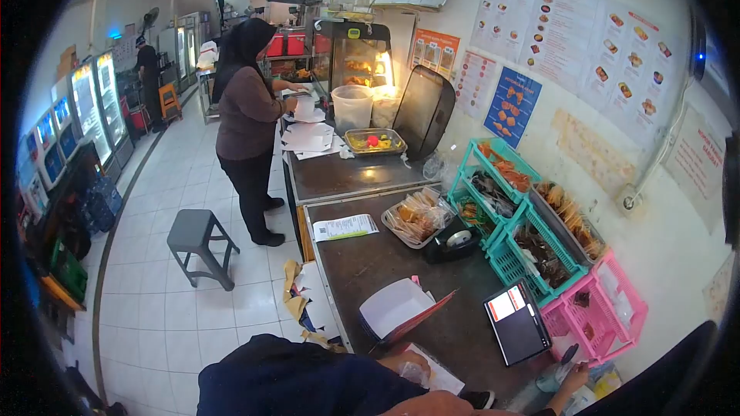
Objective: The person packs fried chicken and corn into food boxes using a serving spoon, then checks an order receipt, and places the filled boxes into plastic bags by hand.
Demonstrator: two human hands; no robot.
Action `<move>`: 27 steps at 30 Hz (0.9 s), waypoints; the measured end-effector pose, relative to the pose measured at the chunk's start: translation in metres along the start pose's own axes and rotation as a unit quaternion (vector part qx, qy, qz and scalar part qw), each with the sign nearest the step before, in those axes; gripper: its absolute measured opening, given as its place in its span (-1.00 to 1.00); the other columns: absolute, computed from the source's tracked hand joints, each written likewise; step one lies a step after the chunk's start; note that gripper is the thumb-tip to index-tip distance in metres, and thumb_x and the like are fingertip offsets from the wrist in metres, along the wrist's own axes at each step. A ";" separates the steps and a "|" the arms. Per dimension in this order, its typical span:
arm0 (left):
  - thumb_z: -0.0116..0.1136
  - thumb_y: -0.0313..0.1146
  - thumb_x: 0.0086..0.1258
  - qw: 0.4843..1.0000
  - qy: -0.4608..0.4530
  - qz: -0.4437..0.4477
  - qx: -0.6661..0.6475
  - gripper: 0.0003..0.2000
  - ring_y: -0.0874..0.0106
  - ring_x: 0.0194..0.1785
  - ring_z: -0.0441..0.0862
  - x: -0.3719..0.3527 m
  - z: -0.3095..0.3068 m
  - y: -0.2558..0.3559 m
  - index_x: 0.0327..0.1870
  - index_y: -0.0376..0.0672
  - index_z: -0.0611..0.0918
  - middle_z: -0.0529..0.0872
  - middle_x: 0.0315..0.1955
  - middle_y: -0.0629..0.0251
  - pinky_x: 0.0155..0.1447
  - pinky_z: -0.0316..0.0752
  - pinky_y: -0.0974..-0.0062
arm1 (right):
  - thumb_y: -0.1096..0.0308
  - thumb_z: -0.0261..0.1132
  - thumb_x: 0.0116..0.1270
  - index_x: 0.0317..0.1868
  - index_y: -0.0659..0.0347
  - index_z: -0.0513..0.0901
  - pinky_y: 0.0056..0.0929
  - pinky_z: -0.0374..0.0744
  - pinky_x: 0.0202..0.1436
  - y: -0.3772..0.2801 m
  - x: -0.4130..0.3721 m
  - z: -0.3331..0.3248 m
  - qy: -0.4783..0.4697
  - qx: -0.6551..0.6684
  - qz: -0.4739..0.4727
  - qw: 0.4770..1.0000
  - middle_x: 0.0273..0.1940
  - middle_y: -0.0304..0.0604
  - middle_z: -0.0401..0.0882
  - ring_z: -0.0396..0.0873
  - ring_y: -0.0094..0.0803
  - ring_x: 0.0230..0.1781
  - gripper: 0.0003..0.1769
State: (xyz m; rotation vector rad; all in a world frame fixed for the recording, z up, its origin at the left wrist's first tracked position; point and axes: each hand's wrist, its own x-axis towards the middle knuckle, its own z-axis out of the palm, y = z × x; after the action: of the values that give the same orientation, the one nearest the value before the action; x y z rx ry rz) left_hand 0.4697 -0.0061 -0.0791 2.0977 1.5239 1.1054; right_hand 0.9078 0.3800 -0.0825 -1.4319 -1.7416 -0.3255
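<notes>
At the bottom, my left hand [406, 364] reaches out of a dark blue sleeve over a white sheet or carton [441, 379] on the counter. Crumpled clear plastic [416, 374] shows at its curled fingers. My right hand [573, 379] is at the lower right, fingers bent, beside the pink basket [574, 339]. A small dark spoon-shaped piece [570, 353] rises just above it; what these fingers hold I cannot tell. Ahead of my left hand stands an unfolded paper food box [397, 306], white inside with a red flap. A tablet [516, 323] with a lit screen lies between the hands.
Green baskets [493, 200] of packets line the wall. Nearby are a tape dispenser [455, 245], a plastic tub of wrapped items [418, 217] and a printed slip with a pen [345, 228]. A person [247, 115] works farther along the counter; a grey stool [202, 243] stands left.
</notes>
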 end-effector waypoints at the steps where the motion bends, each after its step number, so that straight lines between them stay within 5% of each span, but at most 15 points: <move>1: 0.17 -0.39 -0.16 1.000 0.003 0.007 -0.001 -0.83 0.35 -0.32 0.49 0.002 0.003 0.001 -0.48 -0.16 0.55 0.56 -0.47 0.27 -0.21 0.39 0.50 | 0.49 0.17 -0.06 -0.38 0.36 0.51 -0.24 0.43 -0.35 0.003 0.001 0.002 0.003 -0.003 -0.025 1.000 -0.43 0.06 0.51 0.48 -0.03 -0.42 -0.83; 7: 0.15 -0.38 -0.15 0.998 0.024 0.054 -0.002 -0.83 0.35 -0.30 0.48 0.013 0.016 0.005 -0.47 -0.15 0.55 0.55 -0.46 0.28 -0.19 0.38 0.50 | 0.51 0.19 -0.08 -0.50 0.34 0.48 -0.30 0.45 -0.40 -0.030 0.005 -0.022 -0.029 0.023 0.068 0.997 -0.51 0.02 0.49 0.48 -0.12 -0.47 -0.91; 10: 0.14 -0.38 -0.15 0.996 0.035 0.083 0.001 -0.84 0.35 -0.29 0.48 0.019 0.022 0.007 -0.47 -0.15 0.55 0.55 -0.46 0.28 -0.18 0.38 0.50 | 0.49 0.17 -0.02 -0.45 0.32 0.51 -0.37 0.47 -0.42 -0.051 -0.003 -0.058 0.038 0.024 0.033 0.998 -0.52 -0.05 0.51 0.50 -0.27 -0.48 -0.92; 16: 0.13 -0.38 -0.14 0.986 0.074 0.150 0.029 -0.84 0.35 -0.28 0.47 0.022 0.034 0.015 -0.46 -0.15 0.55 0.55 -0.45 0.29 -0.16 0.37 0.50 | 0.47 0.14 0.06 -0.40 0.35 0.53 -0.45 0.49 -0.39 -0.169 -0.086 -0.153 0.152 0.273 0.147 0.939 -0.51 -0.11 0.52 0.49 -0.39 -0.47 -0.88; 18: 0.12 -0.38 -0.13 0.980 0.083 0.171 0.055 -0.84 0.35 -0.27 0.47 0.023 0.031 0.016 -0.46 -0.15 0.55 0.55 -0.44 0.29 -0.15 0.37 0.50 | 0.46 0.12 0.12 -0.31 0.39 0.53 -0.50 0.50 -0.37 -0.201 -0.128 -0.153 0.058 0.298 0.142 0.942 -0.43 -0.10 0.53 0.46 -0.45 -0.46 -0.83; 19: 0.12 -0.38 -0.13 0.978 0.083 0.180 0.065 -0.84 0.35 -0.27 0.47 0.023 0.031 0.018 -0.46 -0.15 0.55 0.55 -0.44 0.29 -0.15 0.37 0.50 | 0.47 0.15 0.07 -0.40 0.35 0.53 -0.52 0.44 -0.31 -0.232 -0.152 -0.147 0.056 0.437 0.142 0.886 -0.39 -0.13 0.52 0.48 -0.42 -0.39 -0.88; 20: 0.12 -0.38 -0.13 0.977 0.077 0.186 0.068 -0.84 0.35 -0.27 0.47 0.023 0.027 0.020 -0.46 -0.15 0.55 0.55 -0.44 0.29 -0.15 0.36 0.50 | 0.48 0.16 0.05 -0.45 0.35 0.55 -0.51 0.44 -0.27 -0.259 -0.171 -0.143 -0.025 0.461 0.208 0.862 -0.37 -0.12 0.52 0.47 -0.44 -0.34 -0.91; 21: 0.11 -0.38 -0.13 0.977 0.071 0.189 0.067 -0.84 0.35 -0.27 0.46 0.022 0.023 0.024 -0.45 -0.14 0.55 0.55 -0.44 0.29 -0.14 0.36 0.50 | 0.53 0.16 -0.01 -0.47 0.34 0.56 -0.49 0.43 -0.22 -0.295 -0.171 -0.157 -0.177 0.352 0.212 0.894 -0.37 -0.08 0.51 0.47 -0.40 -0.30 -0.92; 22: 0.04 -0.38 -0.12 0.980 0.051 0.184 0.051 -0.79 0.36 -0.20 0.42 0.024 0.016 0.035 -0.39 -0.15 0.53 0.51 -0.42 0.30 -0.08 0.30 0.47 | 0.58 0.14 -0.01 -0.43 0.36 0.55 -0.52 0.46 -0.28 -0.307 -0.182 -0.149 -0.162 0.331 0.039 0.929 -0.41 -0.05 0.53 0.49 -0.36 -0.36 -0.90; 25: 0.04 -0.38 -0.11 0.962 0.126 0.223 0.098 -0.82 0.36 -0.22 0.43 0.030 0.001 0.057 -0.42 -0.17 0.50 0.50 -0.45 0.30 -0.12 0.32 0.46 | 0.64 0.12 -0.07 -0.49 0.34 0.54 -0.45 0.44 -0.30 -0.325 -0.199 -0.140 -0.254 0.387 -0.028 0.886 -0.45 -0.06 0.47 0.46 -0.24 -0.41 -0.90; 27: 0.02 -0.40 -0.07 0.979 0.048 0.185 0.074 -0.85 0.27 -0.28 0.48 0.031 -0.002 0.059 -0.43 -0.21 0.51 0.53 -0.44 0.21 -0.17 0.36 0.39 | 0.65 0.12 -0.10 -0.51 0.33 0.53 -0.44 0.43 -0.31 -0.333 -0.200 -0.143 -0.281 0.369 -0.053 0.885 -0.46 -0.06 0.46 0.46 -0.24 -0.42 -0.90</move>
State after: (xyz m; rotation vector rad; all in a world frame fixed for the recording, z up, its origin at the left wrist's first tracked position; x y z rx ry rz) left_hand 0.5109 -0.0005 -0.0269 2.5391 1.3229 1.2649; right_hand 0.6687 0.0441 -0.0416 -0.8953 -2.0688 0.7132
